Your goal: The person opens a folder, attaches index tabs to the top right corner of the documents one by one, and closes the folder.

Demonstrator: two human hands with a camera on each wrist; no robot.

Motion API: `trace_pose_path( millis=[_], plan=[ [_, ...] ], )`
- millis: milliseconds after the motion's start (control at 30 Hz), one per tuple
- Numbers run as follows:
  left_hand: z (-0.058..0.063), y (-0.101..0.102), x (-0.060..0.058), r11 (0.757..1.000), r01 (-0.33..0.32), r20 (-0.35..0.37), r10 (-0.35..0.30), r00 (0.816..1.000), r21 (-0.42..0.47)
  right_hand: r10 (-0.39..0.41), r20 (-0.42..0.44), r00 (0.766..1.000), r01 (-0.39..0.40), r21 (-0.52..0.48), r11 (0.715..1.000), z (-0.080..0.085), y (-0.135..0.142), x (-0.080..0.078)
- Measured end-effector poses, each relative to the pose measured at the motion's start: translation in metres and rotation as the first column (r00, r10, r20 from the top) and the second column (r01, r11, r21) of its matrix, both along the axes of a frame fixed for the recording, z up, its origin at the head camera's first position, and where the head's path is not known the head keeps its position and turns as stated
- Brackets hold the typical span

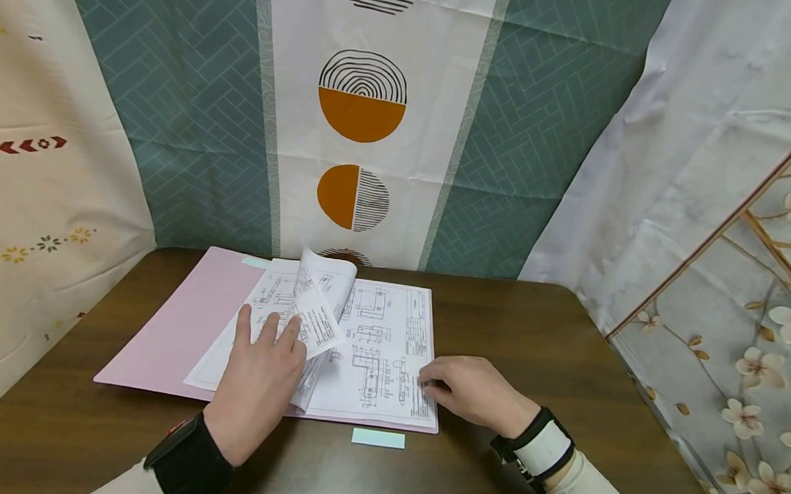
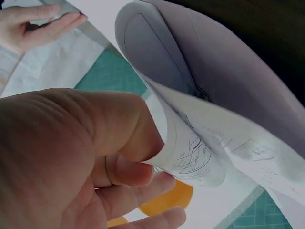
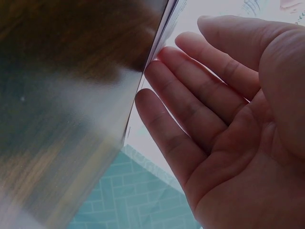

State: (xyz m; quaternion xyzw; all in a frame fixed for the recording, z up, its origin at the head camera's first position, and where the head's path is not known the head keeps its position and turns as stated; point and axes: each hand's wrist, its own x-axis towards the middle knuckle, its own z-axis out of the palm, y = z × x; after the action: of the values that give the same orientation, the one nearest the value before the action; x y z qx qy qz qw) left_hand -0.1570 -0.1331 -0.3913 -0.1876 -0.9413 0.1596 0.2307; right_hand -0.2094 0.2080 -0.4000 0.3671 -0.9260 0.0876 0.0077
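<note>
A pink folder (image 1: pixel 173 326) lies spread on the table, with sheets of printed technical drawings (image 1: pixel 381 335) inside it. Over the folder's middle, my left hand (image 1: pixel 260 388) pinches a sheet of paper (image 1: pixel 327 284) between thumb and index finger, seen closely in the left wrist view. That sheet is lifted and curls over, its top corner folded toward the right. At the right edge of the drawings rests my right hand (image 1: pixel 475 390), its fingertips touching the margin. The right wrist view shows the fingers (image 3: pixel 176 105) of that hand loosely extended along the edge, gripping nothing.
A pale green strip (image 1: pixel 378 438) lies on the wooden table (image 1: pixel 498 318) just below the folder. Another green strip (image 1: pixel 256 261) shows at the folder's top edge. Patterned cloths (image 1: pixel 547 121) hang behind and at both sides of the table.
</note>
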Motion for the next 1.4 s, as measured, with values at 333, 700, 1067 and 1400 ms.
trace_pose_path(
  millis=[333,700,1067,1400],
  plan=[
    [-0.004,0.0,-0.006,0.997,0.036,0.022,-0.037,0.999,0.061,0.006,-0.017,1.0,-0.006,-0.004,1.0,0.0,0.001,0.0],
    [-0.005,0.021,-0.021,0.975,0.21,0.108,-0.217,0.97,0.077,-0.011,-0.019,1.0,0.011,-0.014,1.0,-0.004,0.002,0.0],
    [-0.012,0.033,-0.026,0.979,0.2,0.273,-0.199,0.941,0.024,-0.013,-0.016,1.0,0.012,-0.017,1.0,-0.003,0.0,-0.001],
    [-0.015,0.029,-0.026,0.984,0.172,0.31,-0.178,0.934,0.046,-0.016,-0.013,1.0,0.016,-0.011,1.0,-0.003,-0.001,-0.002]
  ],
)
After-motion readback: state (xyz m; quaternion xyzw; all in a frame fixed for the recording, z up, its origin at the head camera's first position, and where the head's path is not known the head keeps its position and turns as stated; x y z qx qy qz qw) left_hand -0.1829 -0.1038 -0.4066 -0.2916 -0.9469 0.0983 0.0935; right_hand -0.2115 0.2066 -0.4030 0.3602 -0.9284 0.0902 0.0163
